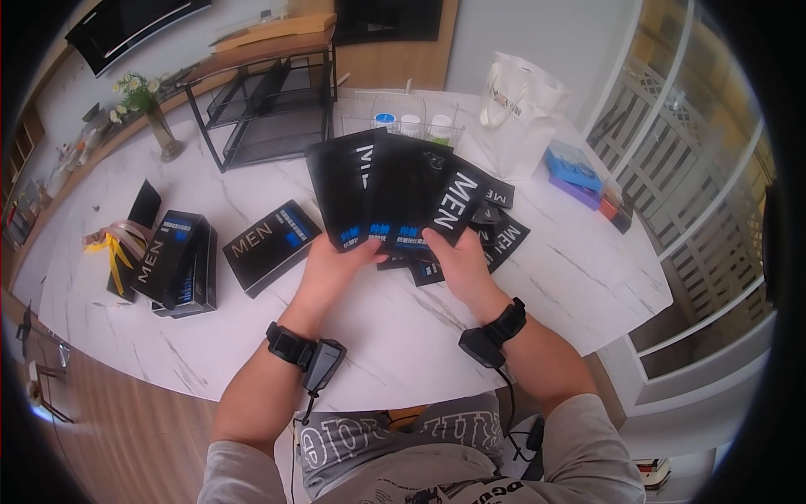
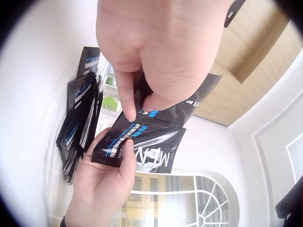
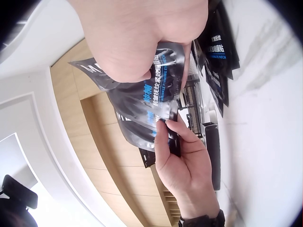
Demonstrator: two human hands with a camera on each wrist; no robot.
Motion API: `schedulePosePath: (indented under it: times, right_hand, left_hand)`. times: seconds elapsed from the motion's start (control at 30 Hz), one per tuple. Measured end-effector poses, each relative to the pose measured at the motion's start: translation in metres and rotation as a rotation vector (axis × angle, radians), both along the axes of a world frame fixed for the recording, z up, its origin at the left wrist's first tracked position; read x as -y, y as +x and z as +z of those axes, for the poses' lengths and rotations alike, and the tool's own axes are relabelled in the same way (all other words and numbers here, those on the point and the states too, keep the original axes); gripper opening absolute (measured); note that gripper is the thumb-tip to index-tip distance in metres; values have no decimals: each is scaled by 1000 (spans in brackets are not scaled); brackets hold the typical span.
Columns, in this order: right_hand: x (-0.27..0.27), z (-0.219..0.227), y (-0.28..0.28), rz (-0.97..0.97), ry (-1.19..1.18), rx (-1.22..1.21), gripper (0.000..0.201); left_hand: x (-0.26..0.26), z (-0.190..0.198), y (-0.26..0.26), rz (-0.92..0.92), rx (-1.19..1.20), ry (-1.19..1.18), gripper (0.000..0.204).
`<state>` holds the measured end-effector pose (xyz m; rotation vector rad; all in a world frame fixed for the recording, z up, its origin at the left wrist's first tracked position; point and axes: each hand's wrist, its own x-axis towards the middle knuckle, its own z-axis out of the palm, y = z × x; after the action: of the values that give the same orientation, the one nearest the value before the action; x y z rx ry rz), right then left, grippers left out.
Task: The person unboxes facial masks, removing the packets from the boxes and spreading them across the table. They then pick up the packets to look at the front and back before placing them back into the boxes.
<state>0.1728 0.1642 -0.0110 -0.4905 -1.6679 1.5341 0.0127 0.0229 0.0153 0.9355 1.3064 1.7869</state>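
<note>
Several flat black foil sachets (image 1: 403, 189) marked MEN, with blue and white print, are spread like a fan in front of me. My left hand (image 1: 337, 267) pinches their lower left edge, thumb on the printed face. At the lower right edge my right hand (image 1: 462, 267) grips them the same way, its thumb near the blue print. The right wrist view shows the fanned sachets (image 3: 142, 99) between both hands, and small print on them reads firming eye patch. A loose pile of similar sachets (image 1: 506, 239) lies on the table, partly behind my right hand.
A black MEN box (image 1: 273, 248) lies left of my hands, with more black boxes (image 1: 174, 265) and ribbons (image 1: 126, 239) farther left. Behind stand a black mesh rack (image 1: 277, 134), a clear organizer (image 1: 449, 109) and a white paper bag (image 1: 520, 118). Blue and purple boxes (image 1: 573, 168) sit at right.
</note>
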Motion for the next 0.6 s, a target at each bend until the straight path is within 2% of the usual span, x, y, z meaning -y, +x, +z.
schedulePosePath:
  times: [0.6]
  right_hand:
    - [5, 6, 2, 66, -78, -54, 25]
  left_hand:
    - [1, 6, 2, 40, -20, -1, 22]
